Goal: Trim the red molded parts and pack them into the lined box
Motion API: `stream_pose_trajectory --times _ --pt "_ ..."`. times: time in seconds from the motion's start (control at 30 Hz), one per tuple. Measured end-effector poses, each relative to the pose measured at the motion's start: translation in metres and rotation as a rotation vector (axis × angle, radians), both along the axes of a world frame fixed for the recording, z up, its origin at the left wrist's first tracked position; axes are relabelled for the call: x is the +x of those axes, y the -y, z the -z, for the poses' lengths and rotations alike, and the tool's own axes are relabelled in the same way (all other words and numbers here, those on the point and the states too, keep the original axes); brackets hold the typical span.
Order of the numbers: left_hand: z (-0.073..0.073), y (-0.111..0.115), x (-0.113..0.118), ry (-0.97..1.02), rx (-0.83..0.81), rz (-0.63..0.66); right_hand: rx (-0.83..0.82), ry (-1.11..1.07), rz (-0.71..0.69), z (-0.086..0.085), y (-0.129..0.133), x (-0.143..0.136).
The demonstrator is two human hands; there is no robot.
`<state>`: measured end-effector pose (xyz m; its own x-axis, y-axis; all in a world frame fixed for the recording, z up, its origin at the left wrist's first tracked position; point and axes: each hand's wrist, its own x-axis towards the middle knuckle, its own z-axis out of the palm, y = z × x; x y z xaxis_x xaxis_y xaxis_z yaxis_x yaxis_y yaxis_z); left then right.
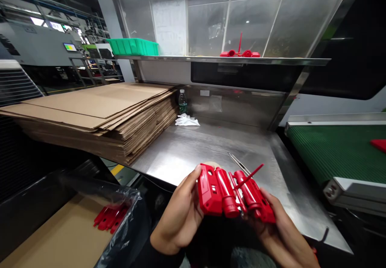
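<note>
A red moulded plastic part [224, 191] is held up between both hands, over the front edge of the metal table. It has flat outer blocks, two cylinders and a thin rod that sticks up to the right. My left hand [183, 211] grips its left block, thumb on the upper edge. Around the right end, my right hand [276, 228] is closed, its fingers partly hidden beneath the part. Just behind the part, metal tweezers [238, 161] lie on the table.
Stacked cardboard sheets [141, 127] stand left, beside a bottle [182, 102] and white gloves [187, 120]. A shelf [199, 60] holds a green bin [132, 47] and red parts [239, 54]. Lower left, a lined box [60, 236] contains red parts [111, 216]. A green conveyor [340, 147] runs right.
</note>
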<state>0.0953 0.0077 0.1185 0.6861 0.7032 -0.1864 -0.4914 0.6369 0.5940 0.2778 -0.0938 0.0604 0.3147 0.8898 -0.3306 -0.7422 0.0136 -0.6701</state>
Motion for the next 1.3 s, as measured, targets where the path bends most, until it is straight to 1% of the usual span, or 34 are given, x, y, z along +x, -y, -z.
stream_pose_trajectory --times 0.1,0.17,0.27,0.33,0.4,0.5,0.57,0.63,0.7,0.77,0.8,0.83,0.87,0.9,0.93,0.97,1.0,1.03,1.07,1.1,1.13,1.17,1.2,1.23,1.27,1.3 --pt "0.002 -0.007 -0.001 0.036 -0.049 0.019 -0.020 -0.155 -0.033 -0.001 0.002 0.002" --pt "0.003 -0.011 -0.003 0.055 -0.068 0.049 -0.008 -0.162 -0.059 -0.003 0.003 0.003" --pt "0.006 -0.019 -0.008 0.096 -0.101 0.069 -0.006 -0.060 -0.058 -0.010 0.005 0.000" --pt "0.011 -0.025 -0.012 0.119 -0.124 0.086 -0.018 0.025 -0.043 -0.017 0.005 -0.004" --pt "0.018 -0.031 -0.016 0.095 -0.141 0.084 0.001 0.119 -0.050 -0.026 0.004 -0.011" --pt "0.027 -0.038 -0.019 0.030 -0.156 0.048 0.071 0.260 -0.114 -0.037 0.001 -0.019" --pt "0.029 -0.039 -0.020 0.010 -0.124 0.021 0.095 0.328 -0.176 -0.041 -0.002 -0.021" --pt "0.027 -0.036 -0.021 -0.010 -0.040 -0.031 0.118 0.368 -0.241 -0.040 -0.005 -0.022" --pt "0.023 -0.031 -0.022 -0.031 0.050 -0.051 0.139 0.385 -0.291 -0.034 -0.005 -0.020" --pt "0.020 -0.027 -0.025 -0.056 0.093 0.003 0.096 0.451 -0.285 -0.023 -0.003 -0.016" --pt "0.019 -0.026 -0.027 -0.067 0.091 0.058 0.092 0.576 -0.250 -0.017 -0.001 -0.013" --pt "0.020 -0.025 -0.029 -0.076 0.067 0.117 0.140 0.798 -0.189 -0.011 0.001 -0.008" --pt "0.022 -0.025 -0.031 -0.090 0.014 0.171 0.232 1.092 -0.098 -0.006 0.004 -0.003" --pt "0.025 -0.025 -0.034 -0.108 -0.062 0.198 0.358 1.407 0.021 -0.003 0.007 0.003" --pt "0.030 -0.024 -0.036 -0.121 -0.146 0.193 0.489 1.682 0.153 0.000 0.010 0.009" --pt "0.034 -0.024 -0.037 -0.130 -0.221 0.153 0.591 1.876 0.282 0.002 0.012 0.015" --pt "0.039 -0.023 -0.037 -0.135 -0.271 0.085 0.608 1.966 0.402 0.004 0.013 0.022" --pt "0.044 -0.022 -0.037 -0.134 -0.292 0.008 0.498 1.929 0.484 0.006 0.013 0.028" --pt "0.048 -0.020 -0.035 -0.126 -0.284 -0.059 0.322 1.798 0.511 0.008 0.011 0.034" --pt "0.051 -0.018 -0.033 -0.114 -0.257 -0.115 0.131 1.625 0.475 0.012 0.007 0.039" --pt "0.053 -0.016 -0.030 -0.108 -0.225 -0.150 -0.041 1.435 0.382 0.018 0.001 0.044" --pt "0.053 -0.014 -0.026 -0.104 -0.189 -0.179 -0.163 1.260 0.257 0.024 -0.007 0.049" --pt "0.053 -0.012 -0.022 -0.103 -0.156 -0.198 -0.228 1.137 0.130 0.032 -0.016 0.053" --pt "0.052 -0.010 -0.019 -0.111 -0.130 -0.206 -0.244 1.087 0.026 0.039 -0.025 0.056" --pt "0.050 -0.008 -0.015 -0.124 -0.111 -0.212 -0.243 1.098 -0.034 0.045 -0.033 0.059" --pt "0.049 -0.005 -0.012 -0.146 -0.102 -0.219 -0.264 1.128 -0.054 0.049 -0.039 0.062"
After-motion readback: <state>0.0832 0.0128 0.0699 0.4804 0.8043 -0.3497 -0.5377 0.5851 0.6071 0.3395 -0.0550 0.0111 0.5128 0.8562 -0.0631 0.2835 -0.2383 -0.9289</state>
